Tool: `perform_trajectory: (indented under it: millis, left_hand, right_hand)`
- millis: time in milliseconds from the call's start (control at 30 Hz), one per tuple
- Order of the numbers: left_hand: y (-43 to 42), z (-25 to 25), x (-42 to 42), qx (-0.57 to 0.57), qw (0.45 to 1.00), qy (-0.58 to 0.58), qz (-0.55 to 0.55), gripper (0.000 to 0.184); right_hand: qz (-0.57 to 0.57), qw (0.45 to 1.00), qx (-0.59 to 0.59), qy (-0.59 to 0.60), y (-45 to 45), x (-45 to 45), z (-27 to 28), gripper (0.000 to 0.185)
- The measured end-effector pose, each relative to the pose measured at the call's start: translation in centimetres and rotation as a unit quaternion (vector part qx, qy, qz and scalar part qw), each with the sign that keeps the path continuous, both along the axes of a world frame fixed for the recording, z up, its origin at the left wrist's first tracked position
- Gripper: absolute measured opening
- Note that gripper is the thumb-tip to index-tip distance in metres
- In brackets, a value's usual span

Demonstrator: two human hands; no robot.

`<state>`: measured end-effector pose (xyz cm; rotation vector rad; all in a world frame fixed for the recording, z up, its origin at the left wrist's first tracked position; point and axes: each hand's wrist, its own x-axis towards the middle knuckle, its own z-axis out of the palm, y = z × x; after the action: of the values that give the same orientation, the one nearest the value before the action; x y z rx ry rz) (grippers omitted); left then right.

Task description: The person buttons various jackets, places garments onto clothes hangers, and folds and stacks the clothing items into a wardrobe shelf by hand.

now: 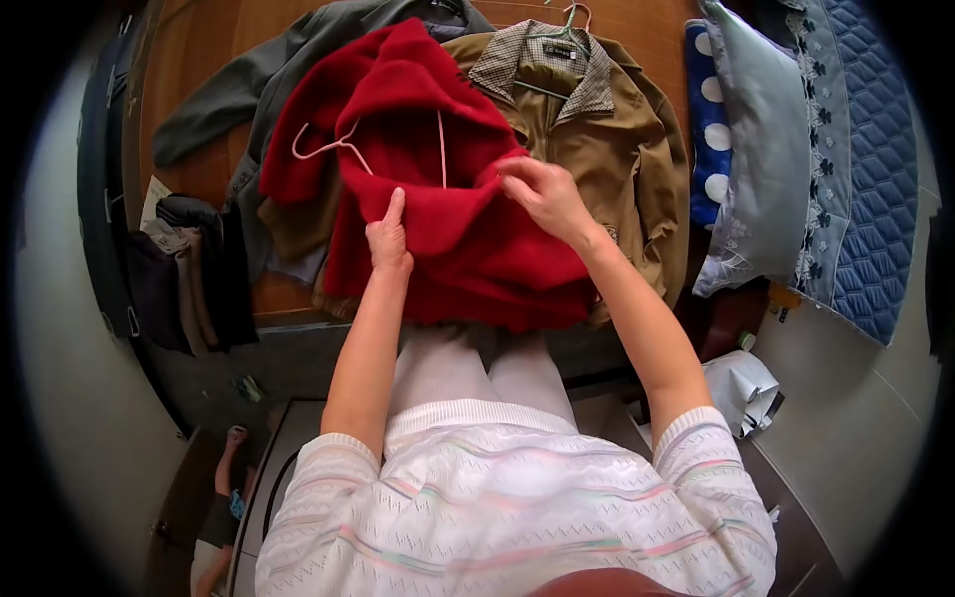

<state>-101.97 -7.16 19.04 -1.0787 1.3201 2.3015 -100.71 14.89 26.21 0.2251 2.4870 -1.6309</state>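
A thick red coat (468, 234) lies bunched over other clothes in front of me, one sleeve spread to the left. Inside its open neck sits a pale pink clothes hanger (343, 145), its hook sticking out to the left. My left hand (389, 239) is closed on the near edge of the neck, thumb on top and the other fingers hidden by cloth. Further right, my right hand (549, 199) pinches the same edge with bent fingers. Just beyond that hand lies a brown jacket (637, 149) with a checked collar, on a green hanger (563, 40).
A grey coat (234, 95) lies at the back left on the wooden surface (189, 60). Folded dark clothes (179, 289) are at its left edge. A pillow (756, 149) and blue quilted bedding (875, 179) are on the right. A white bag (741, 388) stands below. A person's arm (229, 463) shows lower left.
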Motion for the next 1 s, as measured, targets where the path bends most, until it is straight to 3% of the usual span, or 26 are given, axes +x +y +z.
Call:
perform_trajectory:
  millis: [200,233,333,433,533,633,700,833,867,967,1000]
  left_hand:
    - [1.0,3.3,0.0,-0.102,0.983,0.151,-0.007,0.032]
    - [0.8,3.9,0.1,-0.11,0.978,0.176,-0.022,0.033]
    - [-0.9,5.4,-0.6,-0.176,0.968,0.175,-0.042,0.036]
    - [-2.8,8.2,-1.2,-0.145,0.975,0.151,-0.072,0.029]
    - [-3.6,10.9,-1.6,-0.18,0.937,0.226,-0.198,0.022]
    - [-3.4,13.4,-2.2,-0.157,0.91,0.264,-0.279,0.016]
    - [-2.8,15.1,-2.6,-0.182,0.874,0.285,-0.348,0.015]
    - [-1.3,19.0,-2.9,-0.225,0.779,0.34,-0.476,0.015]
    - [-1.2,19.4,-3.0,-0.221,0.744,0.383,-0.501,0.015]
    - [-0.6,22.5,-3.7,-0.208,0.7,0.429,-0.532,0.014]
    - [-0.6,23.3,-4.2,-0.231,0.647,0.471,-0.553,0.02]
  right_hand:
    - [0.072,0.996,0.049,-0.015,-5.3,-5.2,-1.5,0.023]
    - [0.07,0.993,0.088,0.042,-5.8,-4.8,-2.4,0.022]
    - [0.101,0.985,0.133,0.032,-6.6,-1.8,-3.4,0.02]
    - [0.113,0.993,0.042,-0.009,-7.4,2.5,-2.8,0.021]
    - [0.102,0.987,-0.041,-0.116,-7.0,3.2,-0.6,0.02]
    - [-0.007,0.995,-0.098,-0.029,-5.5,1.1,2.9,0.023]
    - [-0.037,0.979,-0.199,-0.012,-3.8,-1.1,4.3,0.031]
    - [-0.105,0.941,-0.304,0.1,-2.7,-4.7,9.7,0.046]
    - [-0.137,0.943,-0.285,0.105,-2.5,-5.0,10.2,0.049]
    - [-0.189,0.911,-0.318,0.184,-2.5,-4.7,13.5,0.048]
    - [-0.19,0.908,-0.308,0.213,-2.1,-4.3,15.1,0.039]
